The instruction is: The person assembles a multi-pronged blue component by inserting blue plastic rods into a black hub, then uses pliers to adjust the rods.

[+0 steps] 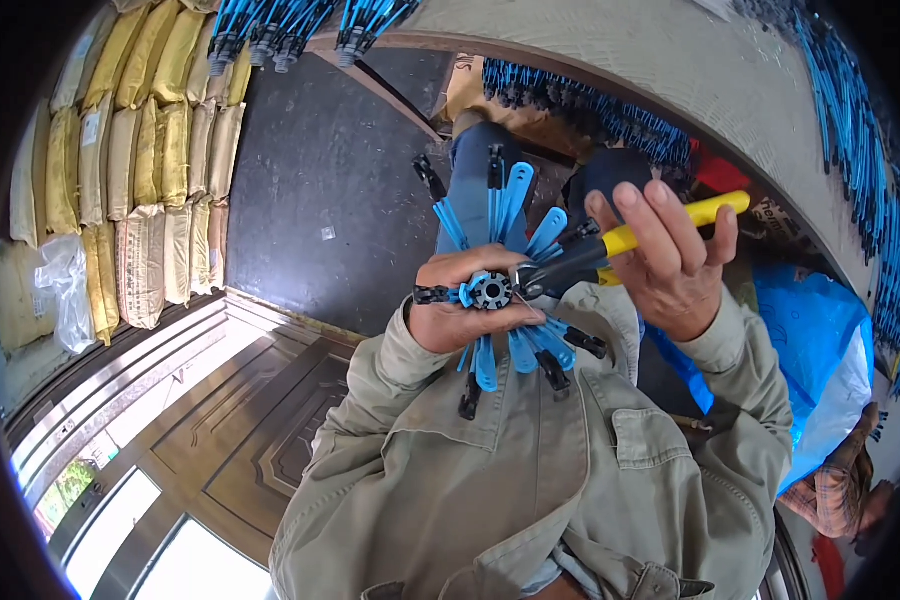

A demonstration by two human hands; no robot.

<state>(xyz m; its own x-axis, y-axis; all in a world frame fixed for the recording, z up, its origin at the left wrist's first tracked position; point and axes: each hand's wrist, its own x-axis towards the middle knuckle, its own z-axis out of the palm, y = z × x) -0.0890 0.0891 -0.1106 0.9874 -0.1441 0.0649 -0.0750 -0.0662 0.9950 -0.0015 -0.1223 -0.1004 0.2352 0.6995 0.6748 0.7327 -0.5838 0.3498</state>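
Note:
My left hand (438, 325) is wrapped around a round black hub (491, 291) with a hole in its middle. Long blue plastic arms (515, 195) with black clip-like ends fan out from this assembly, above and below my fingers. In my right hand (675, 285) is a pair of pliers (570, 265) with yellow handles. Its dark jaws meet the right side of the hub, beside my left fingertips. Several right fingers are stretched along and over the upper handle. What exactly the jaws grip is too small to tell.
Bundles of blue and black parts (855, 150) lie on and below the pale bench (610, 40) ahead and right. Stacked sacks (150, 150) line the left wall. A blue plastic bag (810, 330) is at my right, near another person's plaid sleeve (820, 495). A brown door (270, 440) stands lower left.

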